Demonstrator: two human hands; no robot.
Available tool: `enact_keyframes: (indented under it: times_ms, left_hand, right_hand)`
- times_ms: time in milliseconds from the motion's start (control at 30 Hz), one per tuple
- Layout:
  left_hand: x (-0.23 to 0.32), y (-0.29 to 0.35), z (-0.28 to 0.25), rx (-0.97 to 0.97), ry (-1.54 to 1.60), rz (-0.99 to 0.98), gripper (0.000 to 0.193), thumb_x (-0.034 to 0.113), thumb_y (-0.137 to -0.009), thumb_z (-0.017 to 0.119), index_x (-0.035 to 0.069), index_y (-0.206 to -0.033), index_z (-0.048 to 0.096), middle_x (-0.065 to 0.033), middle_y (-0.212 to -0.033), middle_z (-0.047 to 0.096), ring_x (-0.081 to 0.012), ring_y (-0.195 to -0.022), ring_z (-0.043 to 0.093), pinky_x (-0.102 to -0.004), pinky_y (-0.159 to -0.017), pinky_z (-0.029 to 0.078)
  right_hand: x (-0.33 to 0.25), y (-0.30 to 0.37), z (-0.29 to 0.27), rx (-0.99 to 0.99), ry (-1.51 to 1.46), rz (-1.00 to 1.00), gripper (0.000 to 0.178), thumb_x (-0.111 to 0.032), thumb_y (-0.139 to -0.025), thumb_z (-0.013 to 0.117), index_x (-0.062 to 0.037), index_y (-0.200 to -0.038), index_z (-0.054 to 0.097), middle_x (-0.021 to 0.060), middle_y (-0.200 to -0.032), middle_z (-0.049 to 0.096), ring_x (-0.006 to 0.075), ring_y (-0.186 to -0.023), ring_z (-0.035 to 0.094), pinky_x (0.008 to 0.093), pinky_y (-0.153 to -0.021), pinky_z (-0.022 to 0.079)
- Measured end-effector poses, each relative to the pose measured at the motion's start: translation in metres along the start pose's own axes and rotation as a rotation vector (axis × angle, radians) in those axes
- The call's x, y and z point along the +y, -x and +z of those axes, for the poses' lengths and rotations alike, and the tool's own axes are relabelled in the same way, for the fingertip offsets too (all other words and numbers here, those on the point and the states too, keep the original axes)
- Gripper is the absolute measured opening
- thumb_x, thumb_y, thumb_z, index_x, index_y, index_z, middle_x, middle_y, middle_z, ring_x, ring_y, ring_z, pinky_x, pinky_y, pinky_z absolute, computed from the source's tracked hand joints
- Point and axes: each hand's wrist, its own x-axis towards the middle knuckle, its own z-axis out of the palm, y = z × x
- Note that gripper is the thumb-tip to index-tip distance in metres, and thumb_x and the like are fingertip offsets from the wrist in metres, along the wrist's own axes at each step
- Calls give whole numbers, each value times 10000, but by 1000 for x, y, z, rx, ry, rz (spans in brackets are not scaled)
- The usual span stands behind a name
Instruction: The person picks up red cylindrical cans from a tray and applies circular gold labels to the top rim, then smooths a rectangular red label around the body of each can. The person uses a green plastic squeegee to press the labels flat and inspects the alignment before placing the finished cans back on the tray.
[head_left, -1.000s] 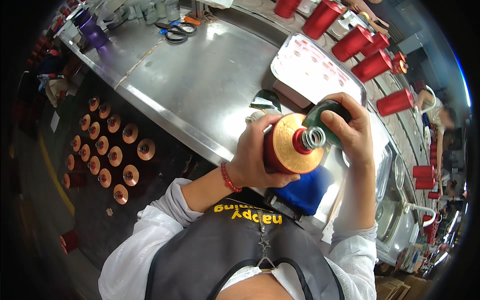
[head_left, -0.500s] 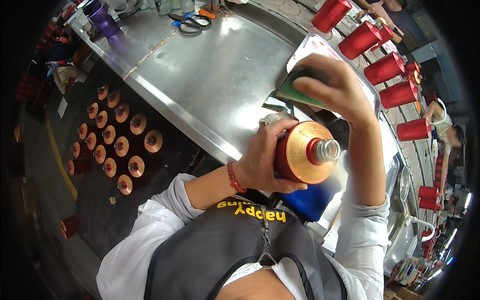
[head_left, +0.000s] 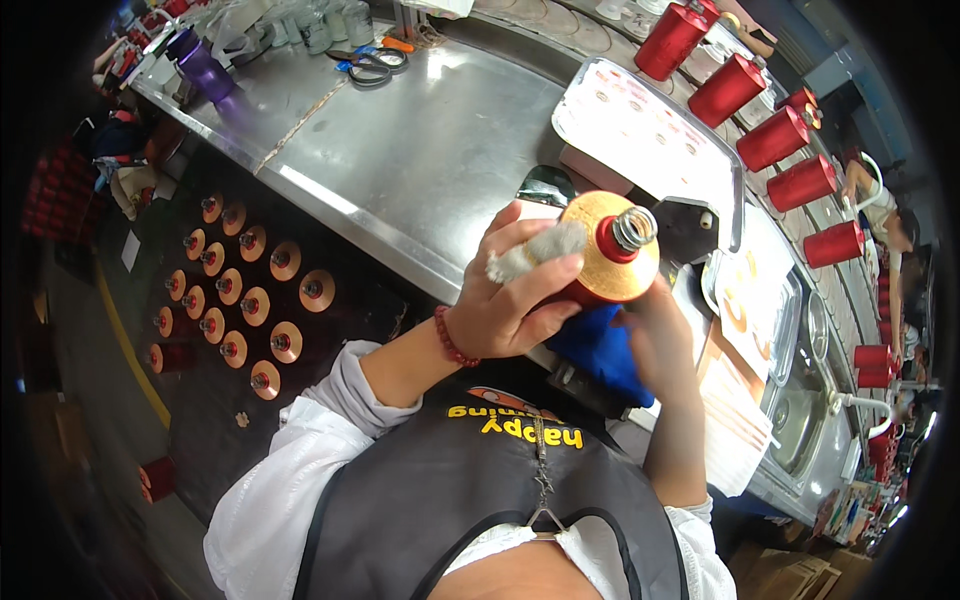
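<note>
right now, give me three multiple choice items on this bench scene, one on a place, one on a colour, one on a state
1. Where do the scissors lie?
A. on the metal table's far side
B. on the floor by the spools
C. in the right hand

2. What colour is the cloth under the held bottle?
A. green
B. blue
C. white

3. How is the bottle held?
A. standing free on the table
B. lying in a tray
C. gripped in the left hand, neck open with no cap

Answers:
1. A, they lie near the table's far edge by the clear jars.
2. B, blue fabric shows below the bottle by the right hand.
3. C, the left fingers wrap it and the threaded neck is bare.
</note>
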Motion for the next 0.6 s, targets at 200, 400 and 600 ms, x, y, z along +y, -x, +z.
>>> enact_keyframes:
  times_ms: [200,400,600]
  left_hand:
    - [-15,-14,16,-156,453,-333,1071,477,-807,819,15,-1558,212,-269,-1463,437,-388,-1385,418,-451,-1151,333]
    - [25,-115,35,-477,931,-705,891,558,-863,749,-27,-1436,397,-169,-1251,627,-224,-1135,638,-338,-959,527]
    - [28,-74,112,-612,1122,-1180,616,530,-957,622,-37,-1195,585,-118,-1020,683,-130,-847,684,-258,-743,576]
  right_hand:
    - [-6,4,22,174,281,-260,759,-46,-888,695,62,-1528,303,271,-1363,526,388,-1264,532,409,-1060,422]
    - [-51,32,-28,261,-8,-73,649,-183,-1000,639,51,-1522,331,218,-1306,616,258,-1212,598,330,-1023,453]
    - [-1,65,-44,264,-203,217,595,-321,-1059,541,-29,-1547,368,19,-1016,610,62,-779,504,218,-647,441]
